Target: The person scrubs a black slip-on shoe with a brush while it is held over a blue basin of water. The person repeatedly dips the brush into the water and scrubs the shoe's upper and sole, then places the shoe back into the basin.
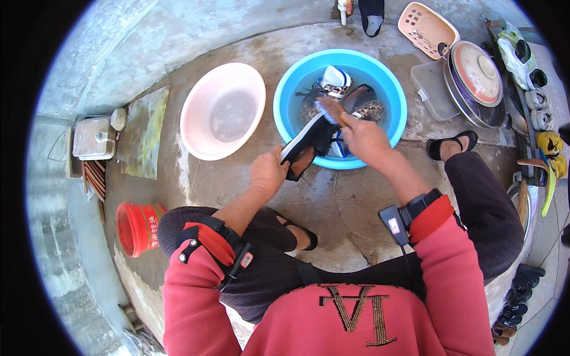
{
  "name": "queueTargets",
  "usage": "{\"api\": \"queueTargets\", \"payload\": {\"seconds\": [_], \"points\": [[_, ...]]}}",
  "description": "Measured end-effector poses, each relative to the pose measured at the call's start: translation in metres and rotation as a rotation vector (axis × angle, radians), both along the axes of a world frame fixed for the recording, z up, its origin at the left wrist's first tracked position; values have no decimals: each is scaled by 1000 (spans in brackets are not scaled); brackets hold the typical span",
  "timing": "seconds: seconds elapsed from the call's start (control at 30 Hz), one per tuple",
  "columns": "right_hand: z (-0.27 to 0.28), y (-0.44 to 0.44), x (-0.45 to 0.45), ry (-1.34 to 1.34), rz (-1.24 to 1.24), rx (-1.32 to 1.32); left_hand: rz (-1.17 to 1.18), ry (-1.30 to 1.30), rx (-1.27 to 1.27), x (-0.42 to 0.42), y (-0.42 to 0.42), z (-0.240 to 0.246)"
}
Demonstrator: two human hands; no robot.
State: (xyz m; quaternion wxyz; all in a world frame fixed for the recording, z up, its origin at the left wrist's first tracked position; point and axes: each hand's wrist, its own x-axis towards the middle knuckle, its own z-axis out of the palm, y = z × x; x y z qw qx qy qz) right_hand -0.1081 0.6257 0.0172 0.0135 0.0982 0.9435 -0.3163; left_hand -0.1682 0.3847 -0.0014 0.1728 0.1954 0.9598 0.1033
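Note:
My left hand (268, 172) grips one end of a black shoe (311, 141) with a white sole edge, held tilted over the near rim of a blue plastic basin (278, 103). In my right hand (366, 141) is a scrub brush (331, 110) with a brown back, its pale bristles at the far end of the white sole edge. Cloudy water fills part of the basin. Several shoes lie in it, among them a leopard-print shoe (370, 111) and a white and blue one (335, 77).
Left of the basin stands a pale pink oval basin (190, 129); a red bucket (139, 229) is near my left knee. At right are a pink plastic basket (426, 30), a clear plastic box (434, 91), a lidded pan (476, 73) and a rack of shoes (537, 99).

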Motion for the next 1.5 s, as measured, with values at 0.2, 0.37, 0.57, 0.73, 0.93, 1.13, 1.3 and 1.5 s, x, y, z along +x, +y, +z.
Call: {"api": "queueTargets", "payload": {"seconds": [0.2,0.37,0.57,0.73,0.93,1.13,1.3,1.5], "points": [[18,-42,31,-124,191,38,37,20,-62,-1,10,9],[-15,15,5,-105,-97,53,-23,35,-9,-2,11,29],[-48,8,-7,-291,14,192,2,107,-61,-16,7,58],[-69,-5,-20,-255,15,334,-55,164,-76,-20,18,65],[-98,-3,-15,-183,210,425,-128,124,18,-17,21,59],[-99,8,-21,-279,53,338,-100,-169,270,-7,22,42],[-83,13,-31,-372,45,243,78,-323,326,-19,17,20],[-60,32,-8,-129,-150,-138,85,-307,370,-24,19,-2]]}}
